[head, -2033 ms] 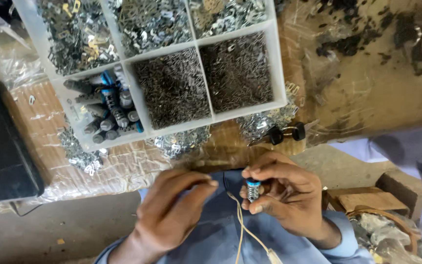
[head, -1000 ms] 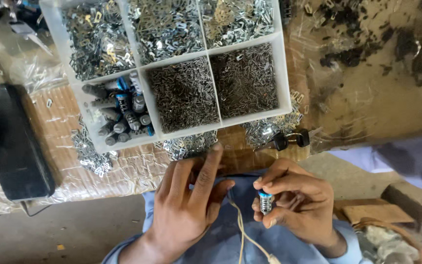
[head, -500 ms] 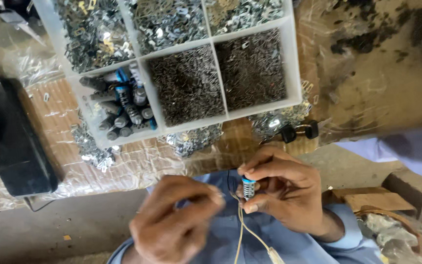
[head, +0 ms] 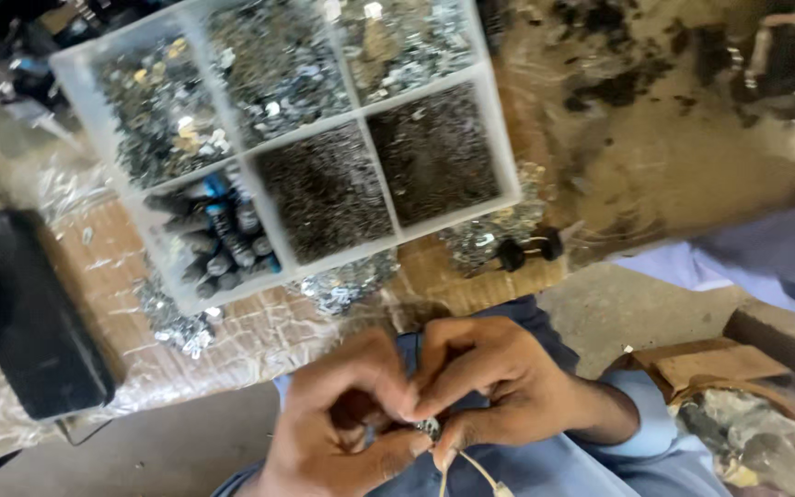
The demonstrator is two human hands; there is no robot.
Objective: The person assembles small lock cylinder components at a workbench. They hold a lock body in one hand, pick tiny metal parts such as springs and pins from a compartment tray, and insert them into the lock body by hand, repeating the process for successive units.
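Head view: small part (head: pixel 431 427) between both hands' fingertips (head: pixel 413 411)

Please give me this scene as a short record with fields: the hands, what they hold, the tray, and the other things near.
Left hand: closed against the right hand, fingertips on a small part.
Right hand: pinches the small dark cylindrical part, mostly hidden.
Wire: thin white wire hangs below the hands.
Tray: white plastic compartment tray with metal pieces; one compartment holds dark cylinders with blue caps.
Beside the tray: black box at left, two small black knobs at right.
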